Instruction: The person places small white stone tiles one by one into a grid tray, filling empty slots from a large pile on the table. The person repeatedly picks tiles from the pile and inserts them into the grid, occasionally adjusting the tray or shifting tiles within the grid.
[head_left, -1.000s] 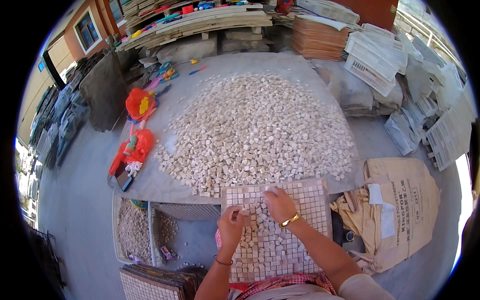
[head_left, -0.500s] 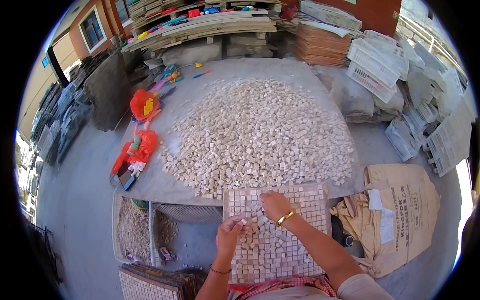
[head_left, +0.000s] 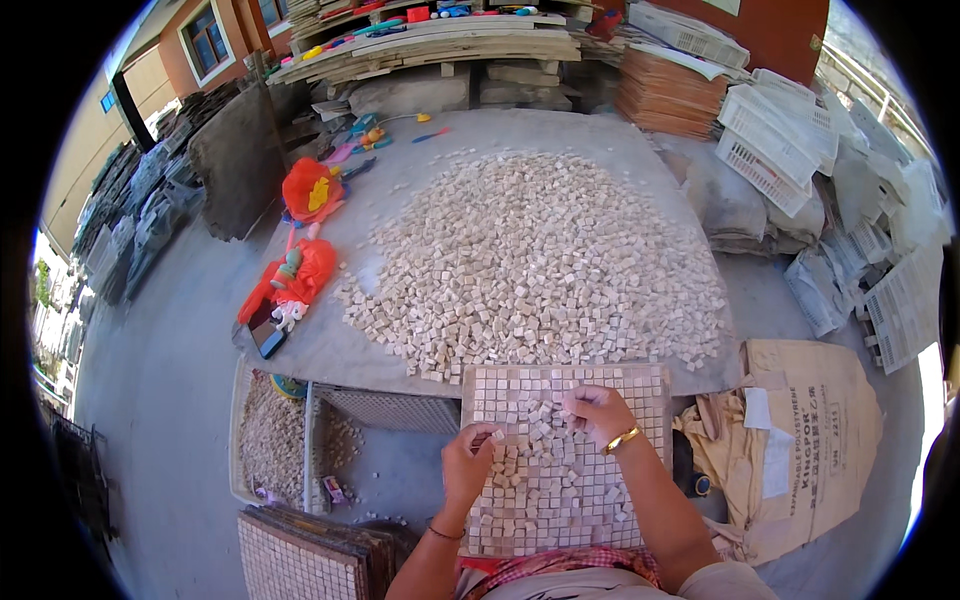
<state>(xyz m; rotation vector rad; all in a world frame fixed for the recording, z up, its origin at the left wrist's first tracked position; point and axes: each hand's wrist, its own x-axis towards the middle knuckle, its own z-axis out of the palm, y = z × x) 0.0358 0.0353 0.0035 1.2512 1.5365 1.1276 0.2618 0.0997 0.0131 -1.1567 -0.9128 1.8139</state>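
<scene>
The work looks well along but unfinished: the board lies in front of the person, up against the near edge of the table, and a grid of small pale stones covers its far rows and right side in fairly even lines. Across the middle and toward the left, loose cubes lie tilted and jumbled over the grid, so this part appears to be what is left to put in order. The left hand is at the board's left side, its thumb and fingers pinched on a single cube. The right hand is over the upper middle of the board, its fingers drawn together beside the loose cubes; whether they grip one cannot be told at this scale. How many places under the jumble are bare is also hard to judge, since the cubes and hands hide them, and that scatter is the main thing in the way. Beyond the board, a broad heap of cubes spreads over the table, with red plastic bags and a dark phone off to its left. Below the table's left end are a white tub of small stones and a stack of boards; a large tan sack crowds the right side.
</scene>
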